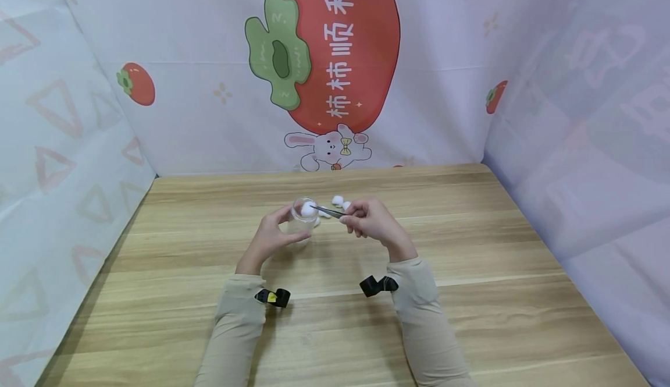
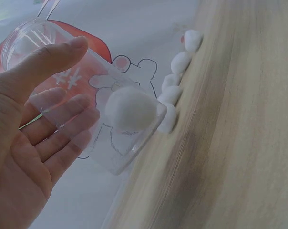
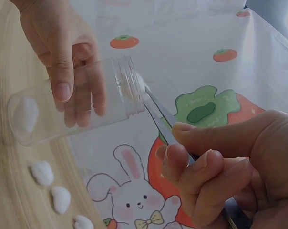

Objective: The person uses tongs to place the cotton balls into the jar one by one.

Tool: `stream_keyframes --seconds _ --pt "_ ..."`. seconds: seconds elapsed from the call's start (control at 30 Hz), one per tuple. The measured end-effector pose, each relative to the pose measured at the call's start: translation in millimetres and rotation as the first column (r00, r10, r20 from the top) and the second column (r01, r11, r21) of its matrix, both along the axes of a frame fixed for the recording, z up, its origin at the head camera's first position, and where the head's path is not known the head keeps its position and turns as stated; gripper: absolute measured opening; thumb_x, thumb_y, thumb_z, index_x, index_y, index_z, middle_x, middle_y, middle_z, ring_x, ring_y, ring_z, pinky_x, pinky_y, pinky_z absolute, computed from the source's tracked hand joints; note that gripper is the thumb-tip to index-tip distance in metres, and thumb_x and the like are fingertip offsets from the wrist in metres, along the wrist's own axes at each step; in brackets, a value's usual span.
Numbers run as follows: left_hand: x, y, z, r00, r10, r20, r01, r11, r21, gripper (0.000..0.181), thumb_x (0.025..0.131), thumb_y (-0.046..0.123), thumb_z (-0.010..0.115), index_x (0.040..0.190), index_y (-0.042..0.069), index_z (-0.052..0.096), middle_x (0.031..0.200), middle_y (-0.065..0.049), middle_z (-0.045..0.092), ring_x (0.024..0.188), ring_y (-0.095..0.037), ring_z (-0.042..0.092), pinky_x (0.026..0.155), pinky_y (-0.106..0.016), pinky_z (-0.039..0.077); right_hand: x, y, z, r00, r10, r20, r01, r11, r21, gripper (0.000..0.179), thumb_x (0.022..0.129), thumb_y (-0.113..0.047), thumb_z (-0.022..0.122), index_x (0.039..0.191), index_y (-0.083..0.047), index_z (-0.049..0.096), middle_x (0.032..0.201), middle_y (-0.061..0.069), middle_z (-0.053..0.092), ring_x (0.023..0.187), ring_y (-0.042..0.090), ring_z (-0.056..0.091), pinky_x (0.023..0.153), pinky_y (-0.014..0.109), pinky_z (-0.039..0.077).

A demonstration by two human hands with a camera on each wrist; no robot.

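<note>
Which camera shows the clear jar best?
The right wrist view: it shows the clear jar large, side-on, along its whole length. The head view shows it small; the left wrist view shows it close, but partly behind the left hand.

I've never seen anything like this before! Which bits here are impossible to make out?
- Tweezers: back end hidden by the right hand, head view.
- Cotton ball at the jar's mouth: blurred, seen through the clear jar, left wrist view.
- Left hand: cut off by the picture's edge, left wrist view.
- Lowest cotton ball on the table: cut off by the bottom edge, right wrist view.
</note>
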State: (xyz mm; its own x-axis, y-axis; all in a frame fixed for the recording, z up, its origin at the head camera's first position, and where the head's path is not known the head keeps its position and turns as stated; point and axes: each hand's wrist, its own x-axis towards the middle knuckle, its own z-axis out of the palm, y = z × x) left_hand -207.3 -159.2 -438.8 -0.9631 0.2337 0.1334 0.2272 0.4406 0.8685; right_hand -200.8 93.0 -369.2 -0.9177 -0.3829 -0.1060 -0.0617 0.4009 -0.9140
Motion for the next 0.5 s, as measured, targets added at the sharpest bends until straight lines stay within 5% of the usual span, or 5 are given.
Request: stream_keyframes --seconds 0.5 --pt "1.3 0.3 1.2 1.000 -0.003 0.014 0.003 1.000 0.004 0.075 0.072 0.020 0.085 0.138 0.010 0.051 0.131 -0.013 0.064 0.124 -0.036 0.058 0.111 -0.053 0.042 -0.9 0.2 -2.6 0.999 -0.004 0.032 0.004 1.000 -0.010 0.012 0.091 -0.008 0.063 0.089 0.004 0.062 0.060 -0.004 0.057 0.049 0.006 0.046 0.046 0.019 0.040"
